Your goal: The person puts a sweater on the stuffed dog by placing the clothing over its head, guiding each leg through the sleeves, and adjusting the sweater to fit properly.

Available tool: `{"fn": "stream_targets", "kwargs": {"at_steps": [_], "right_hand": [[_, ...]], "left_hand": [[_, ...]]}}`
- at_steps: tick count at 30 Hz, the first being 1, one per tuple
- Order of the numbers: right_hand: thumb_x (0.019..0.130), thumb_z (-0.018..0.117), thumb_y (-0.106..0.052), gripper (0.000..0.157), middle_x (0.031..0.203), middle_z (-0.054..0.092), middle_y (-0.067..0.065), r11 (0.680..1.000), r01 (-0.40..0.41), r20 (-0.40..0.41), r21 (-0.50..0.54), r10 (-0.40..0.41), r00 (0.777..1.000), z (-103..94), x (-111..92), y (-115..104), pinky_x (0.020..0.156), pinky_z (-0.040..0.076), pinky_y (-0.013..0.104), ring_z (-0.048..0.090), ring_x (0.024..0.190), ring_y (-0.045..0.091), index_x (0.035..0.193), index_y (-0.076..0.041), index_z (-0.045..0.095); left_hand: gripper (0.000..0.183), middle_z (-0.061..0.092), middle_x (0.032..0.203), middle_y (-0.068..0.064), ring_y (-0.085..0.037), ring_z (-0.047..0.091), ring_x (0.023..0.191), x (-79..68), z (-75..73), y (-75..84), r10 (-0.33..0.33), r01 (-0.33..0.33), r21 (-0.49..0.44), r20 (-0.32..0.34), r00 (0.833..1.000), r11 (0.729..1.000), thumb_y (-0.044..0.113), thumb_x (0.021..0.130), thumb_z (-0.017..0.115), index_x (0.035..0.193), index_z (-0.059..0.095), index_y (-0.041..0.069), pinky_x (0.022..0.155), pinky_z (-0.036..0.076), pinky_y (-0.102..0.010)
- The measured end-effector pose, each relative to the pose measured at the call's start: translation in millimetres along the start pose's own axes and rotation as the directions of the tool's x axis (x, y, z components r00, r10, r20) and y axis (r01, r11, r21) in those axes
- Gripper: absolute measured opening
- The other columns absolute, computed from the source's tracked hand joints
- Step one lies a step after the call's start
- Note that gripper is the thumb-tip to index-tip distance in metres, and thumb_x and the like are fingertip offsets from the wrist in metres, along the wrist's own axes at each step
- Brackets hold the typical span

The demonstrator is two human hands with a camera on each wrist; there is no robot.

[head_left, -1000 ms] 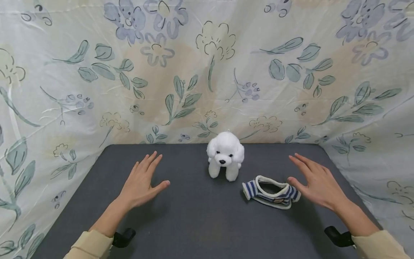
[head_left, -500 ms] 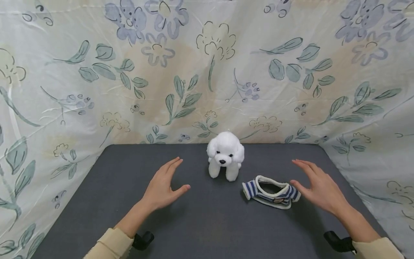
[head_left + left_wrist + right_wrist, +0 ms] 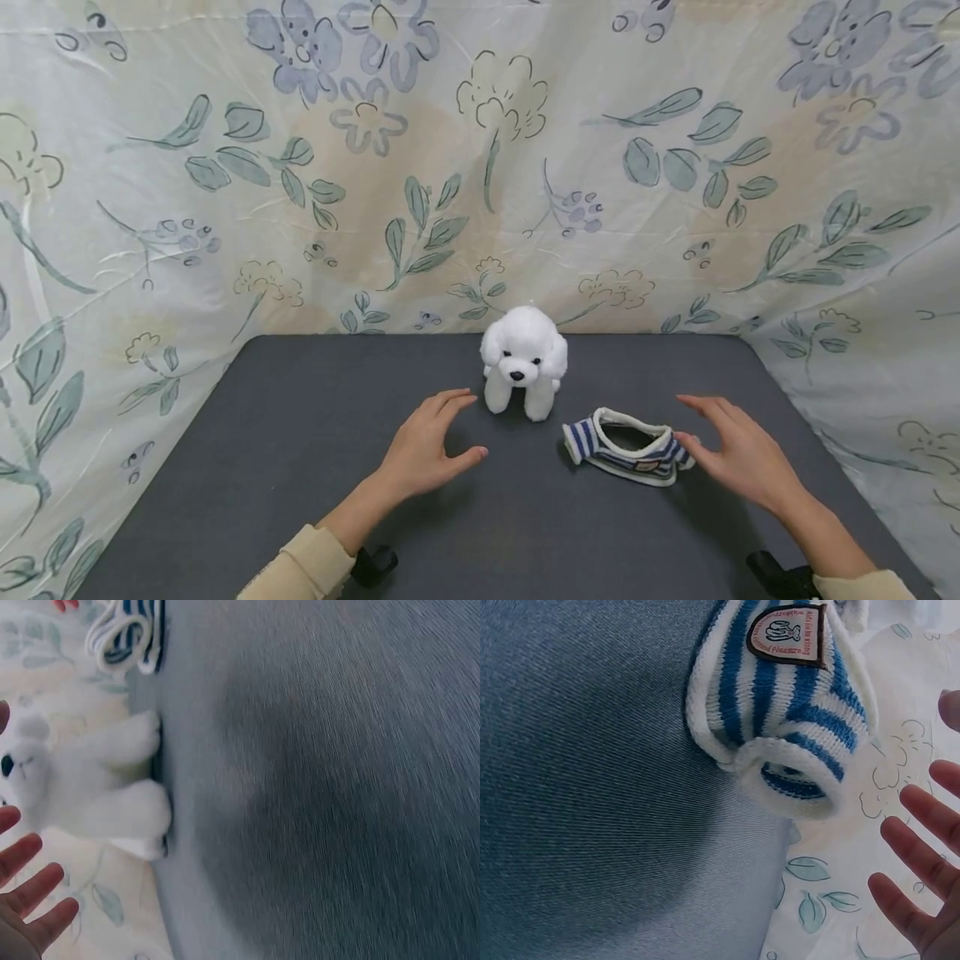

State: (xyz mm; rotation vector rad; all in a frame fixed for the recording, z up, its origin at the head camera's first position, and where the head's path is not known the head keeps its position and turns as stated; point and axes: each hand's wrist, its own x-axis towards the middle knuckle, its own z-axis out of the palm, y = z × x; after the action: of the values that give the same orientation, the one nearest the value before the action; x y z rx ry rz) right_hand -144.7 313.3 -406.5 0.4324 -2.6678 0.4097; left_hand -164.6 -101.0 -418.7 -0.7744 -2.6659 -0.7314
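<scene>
A white plush dog point(image 3: 523, 354) stands on the dark grey table, facing the camera. To its front right lies a small knitted sweater point(image 3: 647, 463) with blue and white stripes; the right wrist view shows a patch point(image 3: 789, 636) on it and one sleeve opening toward the camera. My left hand point(image 3: 423, 446) hovers to the front left of the dog, fingers extended and apart from it. Over the sweater's right sleeve, my right hand point(image 3: 742, 454) is held in the air with fingers extended; in the head view its thumb overlaps the sleeve. Neither hand holds anything.
The grey table point(image 3: 300, 400) has rounded far corners. A floral cloth point(image 3: 420, 125) hangs behind it and at both sides. Black wrist mounts point(image 3: 373, 567) sit under the wrists, by the beige sleeves point(image 3: 307, 562).
My left hand has moved right and nearer to the dog and sweater. My right hand has come slightly lower and toward me. The dog and sweater have stayed put.
</scene>
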Motion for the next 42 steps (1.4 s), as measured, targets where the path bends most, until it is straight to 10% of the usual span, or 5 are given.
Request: {"fn": "stream_targets", "kwargs": {"at_steps": [18,42], "right_hand": [[0.076,0.074,-0.022,0.048,0.109,0.058,0.013,0.999,-0.035,0.046,0.026,0.033,0.998,15.8,-9.1,2.3,0.067,0.046,0.051,0.057,0.093,0.034,0.119,-0.008,0.058],[0.075,0.075,-0.017,0.034,0.095,0.060,0.007,0.996,-0.085,0.044,0.031,0.084,0.995,32.8,-14.4,7.1,0.065,0.046,0.046,0.058,0.084,0.027,0.106,-0.009,0.064]], "left_hand": [[0.059,0.053,0.122,0.004,-0.012,0.055,0.106,33.6,46.5,45.7,0.102,-0.100,-0.028,0.092,0.991,0.995,0.051,0.078,0.066,0.125,0.052,0.018,0.082,0.048,-0.031],[0.054,0.056,0.123,0.005,-0.012,0.055,0.110,75.8,102.6,84.9,-0.121,0.146,-0.111,0.206,0.971,0.983,0.042,0.078,0.070,0.125,0.056,0.022,0.082,0.048,-0.030]]}}
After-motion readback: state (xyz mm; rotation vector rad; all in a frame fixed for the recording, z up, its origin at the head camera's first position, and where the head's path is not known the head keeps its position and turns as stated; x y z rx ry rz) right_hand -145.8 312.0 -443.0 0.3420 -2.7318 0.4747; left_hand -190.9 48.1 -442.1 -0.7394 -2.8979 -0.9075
